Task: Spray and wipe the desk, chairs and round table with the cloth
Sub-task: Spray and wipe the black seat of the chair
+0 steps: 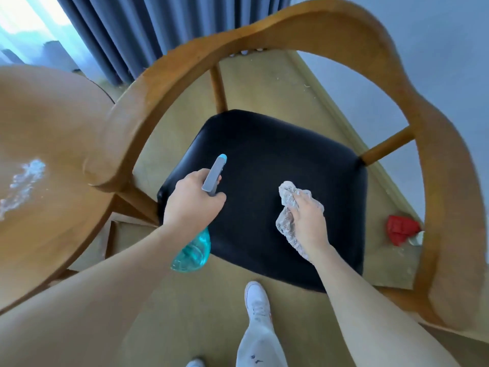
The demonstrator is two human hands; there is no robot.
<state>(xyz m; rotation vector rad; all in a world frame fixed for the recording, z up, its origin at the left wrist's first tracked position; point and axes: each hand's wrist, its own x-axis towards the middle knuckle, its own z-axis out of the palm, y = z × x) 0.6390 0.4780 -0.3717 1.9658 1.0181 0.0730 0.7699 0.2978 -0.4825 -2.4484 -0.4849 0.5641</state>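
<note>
A wooden chair with a curved back rail and a black padded seat stands right below me. My left hand grips a teal spray bottle, its grey nozzle pointing over the seat. My right hand presses a crumpled white cloth flat onto the seat's right half. At the left is the round wooden table, with a streak of white spray foam on its top.
Grey curtains hang behind the table and chair. A red object lies on the floor to the right of the chair, by the pale wall. My white shoe stands on the floor just in front of the seat.
</note>
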